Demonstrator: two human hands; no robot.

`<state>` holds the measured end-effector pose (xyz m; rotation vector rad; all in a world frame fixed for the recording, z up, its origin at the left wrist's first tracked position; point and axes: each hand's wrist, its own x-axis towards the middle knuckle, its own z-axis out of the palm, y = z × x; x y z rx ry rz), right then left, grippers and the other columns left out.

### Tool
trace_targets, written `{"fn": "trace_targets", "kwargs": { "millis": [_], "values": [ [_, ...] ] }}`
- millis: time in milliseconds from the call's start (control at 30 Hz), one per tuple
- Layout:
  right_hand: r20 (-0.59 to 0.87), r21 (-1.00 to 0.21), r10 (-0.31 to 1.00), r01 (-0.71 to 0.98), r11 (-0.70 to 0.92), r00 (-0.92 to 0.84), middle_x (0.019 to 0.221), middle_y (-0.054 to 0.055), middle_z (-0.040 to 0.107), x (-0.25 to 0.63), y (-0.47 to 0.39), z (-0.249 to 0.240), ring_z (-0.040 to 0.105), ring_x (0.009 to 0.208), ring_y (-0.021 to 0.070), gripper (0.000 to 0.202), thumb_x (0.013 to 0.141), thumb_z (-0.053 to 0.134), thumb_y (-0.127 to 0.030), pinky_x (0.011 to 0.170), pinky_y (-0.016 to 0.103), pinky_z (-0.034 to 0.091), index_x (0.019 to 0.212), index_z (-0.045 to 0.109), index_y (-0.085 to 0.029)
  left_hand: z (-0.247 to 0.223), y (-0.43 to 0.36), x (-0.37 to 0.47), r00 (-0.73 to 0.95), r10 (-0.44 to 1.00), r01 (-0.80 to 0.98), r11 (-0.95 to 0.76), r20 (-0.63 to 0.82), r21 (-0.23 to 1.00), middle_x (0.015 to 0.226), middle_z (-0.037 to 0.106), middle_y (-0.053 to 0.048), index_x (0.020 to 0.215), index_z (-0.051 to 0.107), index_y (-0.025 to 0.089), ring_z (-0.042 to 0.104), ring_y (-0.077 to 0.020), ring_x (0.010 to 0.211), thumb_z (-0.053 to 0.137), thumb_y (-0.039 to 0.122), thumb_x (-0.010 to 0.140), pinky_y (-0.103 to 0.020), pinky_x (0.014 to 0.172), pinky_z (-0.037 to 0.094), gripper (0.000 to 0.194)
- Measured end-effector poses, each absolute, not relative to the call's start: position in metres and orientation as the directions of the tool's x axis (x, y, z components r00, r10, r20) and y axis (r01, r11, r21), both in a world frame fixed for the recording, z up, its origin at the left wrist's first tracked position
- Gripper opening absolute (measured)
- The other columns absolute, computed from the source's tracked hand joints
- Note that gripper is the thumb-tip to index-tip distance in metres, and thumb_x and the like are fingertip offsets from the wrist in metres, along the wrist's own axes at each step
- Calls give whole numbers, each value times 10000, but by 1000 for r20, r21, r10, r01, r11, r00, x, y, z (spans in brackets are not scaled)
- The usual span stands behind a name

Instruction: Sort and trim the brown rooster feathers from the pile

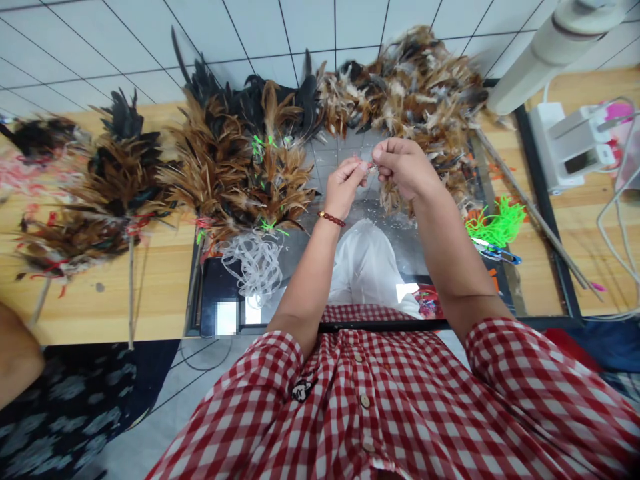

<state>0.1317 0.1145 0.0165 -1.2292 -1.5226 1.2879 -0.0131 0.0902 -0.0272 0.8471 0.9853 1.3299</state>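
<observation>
My left hand (346,183), with a dark red bead bracelet at the wrist, is closed in a pinch above the glass tabletop (320,160). My right hand (403,167) is pinched too, its fingertips almost touching those of the left. Between them is a tiny reddish and pale piece, too small to name. Brown and black feathers (215,153) lie in bunches left of my hands, some tied with green strands. A loose heap of mixed feathers (415,87) spreads behind and beside my right hand. White elastic loops (255,263) lie near the front edge.
Bright green strands (500,223) and blue-handled scissors (500,253) lie at the right, by a long thin stick (540,220). Beyond are a power strip (555,147), cables and a white cylinder (545,60). Feather bunches on sticks (125,167) and a person's arm (17,353) are at the left.
</observation>
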Motion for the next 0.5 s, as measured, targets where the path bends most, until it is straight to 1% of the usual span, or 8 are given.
{"fn": "trace_targets", "kwargs": {
  "millis": [100, 233, 333, 500],
  "values": [
    [-21, -975, 971, 220, 33, -239, 607, -37, 438, 130, 112, 19, 429, 559, 106, 315, 883, 760, -422, 552, 274, 489, 747, 546, -235, -25, 89, -13, -23, 996, -408, 68, -85, 911, 923, 693, -8, 732, 733, 186, 624, -79, 798, 830, 279, 851, -209, 701, 491, 180],
    [-3, -967, 972, 250, 58, -234, 648, -25, 484, 126, 107, 25, 468, 606, 116, 284, 882, 747, -379, 580, 270, 487, 758, 539, -233, -21, 88, -15, 24, 991, -471, 129, -133, 873, 835, 685, -3, 817, 728, 168, 628, -71, 758, 775, 296, 914, -203, 680, 483, 167],
    [32, -956, 979, 278, 89, -202, 697, -13, 528, 124, 106, 21, 512, 661, 136, 270, 907, 718, -424, 626, 285, 497, 806, 548, -241, -17, 86, -17, 68, 984, -479, 175, -163, 860, 775, 669, 5, 830, 720, 165, 637, -76, 747, 773, 302, 918, -206, 668, 478, 172],
    [102, -926, 972, 336, 170, -211, 771, 6, 574, 123, 114, 6, 579, 747, 159, 347, 915, 701, -555, 688, 301, 510, 852, 563, -243, -14, 82, -15, 143, 976, -458, 211, -163, 864, 729, 627, 28, 778, 689, 164, 606, -63, 699, 788, 278, 903, -207, 670, 470, 196]
  ]
}}
